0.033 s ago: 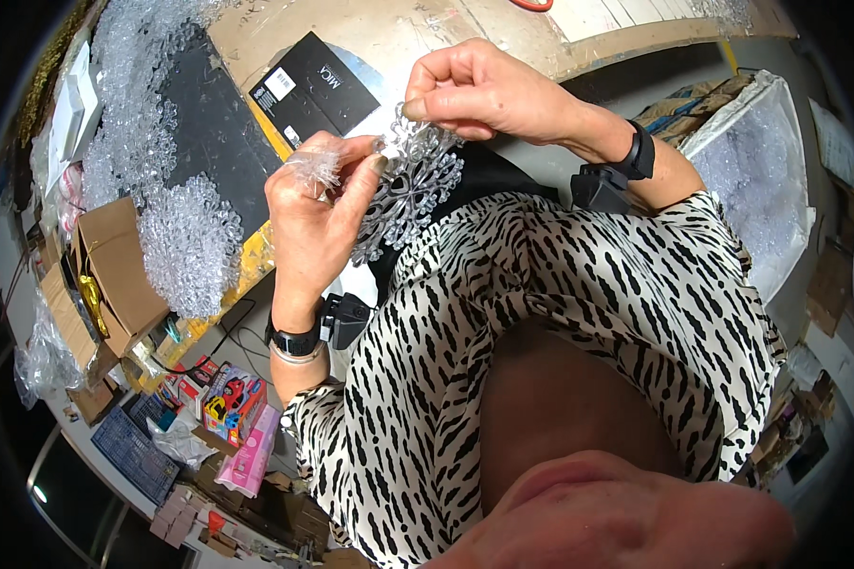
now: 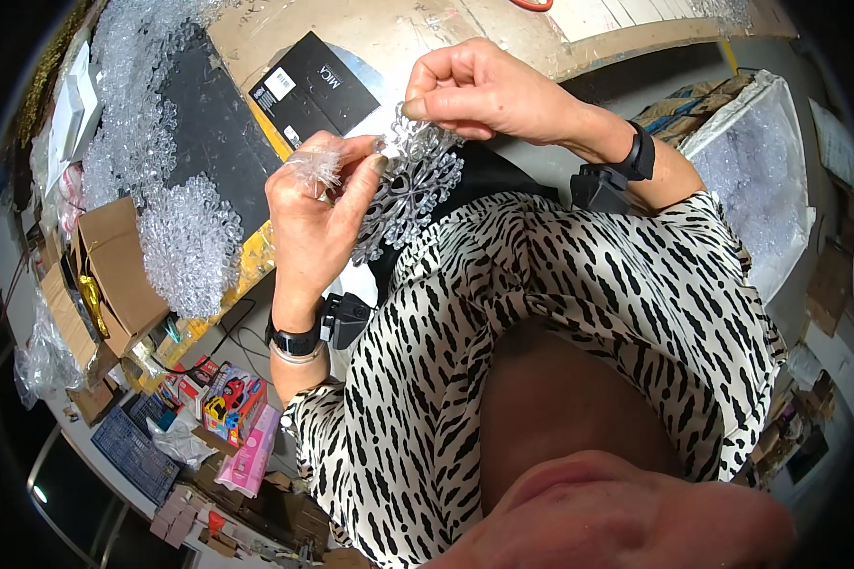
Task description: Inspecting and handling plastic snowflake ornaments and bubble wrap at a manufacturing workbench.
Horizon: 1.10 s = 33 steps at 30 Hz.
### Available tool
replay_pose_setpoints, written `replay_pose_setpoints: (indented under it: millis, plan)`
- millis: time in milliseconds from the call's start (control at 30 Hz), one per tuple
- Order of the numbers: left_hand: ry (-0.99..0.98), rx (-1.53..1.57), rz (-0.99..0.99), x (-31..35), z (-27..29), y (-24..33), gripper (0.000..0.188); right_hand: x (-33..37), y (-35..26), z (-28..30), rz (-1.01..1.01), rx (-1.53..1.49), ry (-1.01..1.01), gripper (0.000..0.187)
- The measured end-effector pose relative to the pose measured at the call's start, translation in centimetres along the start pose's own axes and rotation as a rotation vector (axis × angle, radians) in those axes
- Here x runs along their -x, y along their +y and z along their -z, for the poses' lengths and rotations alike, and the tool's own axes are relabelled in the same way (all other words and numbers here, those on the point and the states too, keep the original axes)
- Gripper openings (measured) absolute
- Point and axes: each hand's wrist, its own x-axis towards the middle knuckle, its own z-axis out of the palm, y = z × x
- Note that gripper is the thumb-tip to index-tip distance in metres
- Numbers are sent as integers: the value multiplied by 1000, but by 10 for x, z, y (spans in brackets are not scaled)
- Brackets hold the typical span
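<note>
Left hand: my left hand [image 2: 318, 204] has thumb and forefinger brought nearly together at the upper left edge of the clear lacy piece [image 2: 416, 194]; they seem to pinch it, with the glittery bits hiding the exact contact.
Right hand: my right hand [image 2: 484, 95] has thumb and forefinger closed on a small bit at the top of that same piece, the other fingers folded in.
Lacy piece: it hangs below both pinches, toward my lap; its long axis slants from under my right fingertips down and leftward, past my left thumb.
Nearer hand: my left is closer to the bulk of it, while my right has only the top end, a little farther out and to the right.
Clear strands: a tuft of strands [image 2: 317, 169] sits against my left fingers, just beside the pinch; I cannot tell whether it joins the piece.
Black package: the flat black package [image 2: 318, 90] lies beyond my left fingers on the table [image 2: 408, 27], apart from the grip.
Bead pile: the clear bead pile [image 2: 192, 247] is left of my left wrist, not touching it.
</note>
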Motion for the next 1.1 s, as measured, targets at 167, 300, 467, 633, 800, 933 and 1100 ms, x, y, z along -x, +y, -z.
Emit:
replay_pose_setpoints:
  millis: [167, 300, 467, 633, 800, 933, 1100]
  plan:
    - [-4, -34, -8, 1, 0, -1, 11, 3, 2, -1, 163, 189, 67, 13]
    - [-3, -15, 0, 1, -1, -1, 11, 4, 2, -3, 170, 270, 109, 13]
    - [3, -10, -8, 2, -1, 2, 12, 3, 5, -2, 214, 272, 102, 13]
    - [-21, -14, -14, 3, -1, 3, 11, 0, -1, 1, 79, 163, 4, 15]
    - [-30, -19, -19, 2, -1, 0, 11, -4, -1, 1, 0, 88, -64, 15]
    - [-54, -11, -8, -1, -2, -2, 10, -5, 5, -2, -2, -20, 0, 12]
    - [-79, 11, -8, 0, 0, -7, 10, -8, 9, 5, -108, -239, -5, 11]
